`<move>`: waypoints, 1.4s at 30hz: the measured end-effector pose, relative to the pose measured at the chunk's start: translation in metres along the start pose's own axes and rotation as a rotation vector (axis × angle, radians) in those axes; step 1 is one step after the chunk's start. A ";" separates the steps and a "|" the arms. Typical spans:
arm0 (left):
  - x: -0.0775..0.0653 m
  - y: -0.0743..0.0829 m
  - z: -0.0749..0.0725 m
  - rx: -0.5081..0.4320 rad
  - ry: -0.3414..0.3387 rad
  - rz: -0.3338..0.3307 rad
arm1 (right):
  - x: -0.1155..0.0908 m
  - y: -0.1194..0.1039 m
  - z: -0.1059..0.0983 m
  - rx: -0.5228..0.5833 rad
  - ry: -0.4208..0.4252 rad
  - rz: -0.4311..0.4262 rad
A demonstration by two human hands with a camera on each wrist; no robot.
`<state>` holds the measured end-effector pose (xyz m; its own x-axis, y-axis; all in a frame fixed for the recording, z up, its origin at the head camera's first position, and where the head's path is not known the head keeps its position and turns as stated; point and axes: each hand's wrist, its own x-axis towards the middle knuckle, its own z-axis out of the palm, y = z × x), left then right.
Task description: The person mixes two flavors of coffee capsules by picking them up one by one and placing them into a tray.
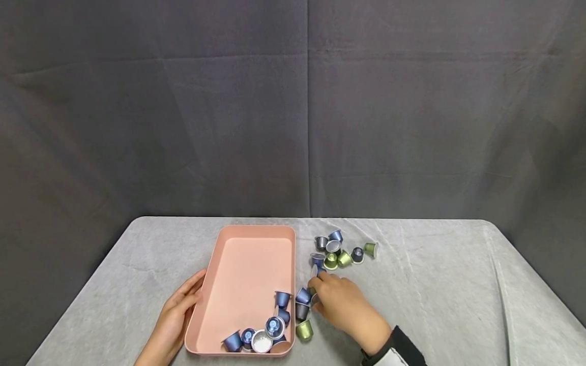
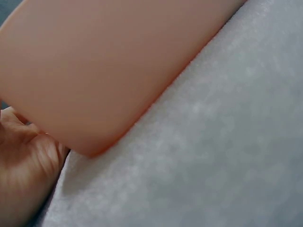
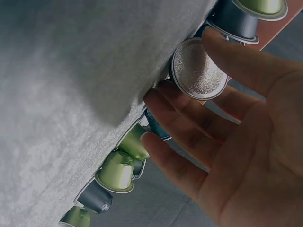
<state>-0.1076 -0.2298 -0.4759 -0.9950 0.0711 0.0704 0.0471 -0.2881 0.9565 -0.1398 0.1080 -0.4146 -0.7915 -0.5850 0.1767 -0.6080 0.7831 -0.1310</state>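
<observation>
In the head view, my left hand (image 1: 176, 310) lies against the left side of a pink tray (image 1: 247, 264), fingers fairly straight along its outer wall. The left wrist view shows the palm beside the tray wall (image 2: 109, 71). Several blue coffee capsules (image 1: 232, 341) lie at the tray's near right corner. Right of the tray, my right hand (image 1: 345, 307) reaches down among loose capsules. Up close in the right wrist view, its thumb and fingers pinch a coffee capsule (image 3: 199, 71) with its silver foil lid toward the camera. The capsule's body is mostly hidden.
More capsules trail along and beyond the tray's right side: a green capsule (image 1: 304, 330) near the front, a grey capsule (image 1: 302, 311) against the tray, and a mixed cluster with a black capsule (image 1: 357, 255) farther back. A grey cloth covers the table (image 1: 439, 295); a dark curtain (image 1: 389, 127) hangs behind.
</observation>
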 end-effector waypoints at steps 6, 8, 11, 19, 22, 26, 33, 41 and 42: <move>0.000 0.000 0.000 0.008 0.009 0.003 | 0.001 0.000 0.003 -0.021 0.025 -0.001; 0.000 0.000 0.000 0.008 0.010 0.006 | 0.001 0.000 0.004 -0.030 0.033 -0.005; -0.001 0.000 0.000 0.003 0.006 0.012 | 0.001 0.000 0.005 -0.045 0.041 -0.011; 0.000 -0.001 0.000 0.003 0.003 0.011 | 0.000 0.002 0.006 -0.049 0.072 -0.035; 0.000 -0.001 0.000 0.007 0.003 0.009 | 0.000 0.002 0.006 -0.050 0.075 -0.040; -0.001 0.000 0.001 0.013 0.005 0.003 | 0.000 0.002 0.005 -0.063 0.077 -0.041; -0.003 0.003 0.003 0.024 0.019 -0.028 | 0.000 0.003 -0.003 -0.077 0.096 -0.032; 0.000 0.001 0.001 0.019 0.017 -0.024 | -0.002 -0.004 -0.017 -0.072 0.159 -0.040; 0.000 0.001 0.001 0.018 0.015 -0.023 | -0.002 -0.006 -0.018 -0.069 0.158 -0.043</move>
<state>-0.1073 -0.2288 -0.4750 -0.9970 0.0628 0.0444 0.0259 -0.2688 0.9628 -0.1339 0.1084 -0.3966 -0.7419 -0.5821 0.3327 -0.6311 0.7739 -0.0532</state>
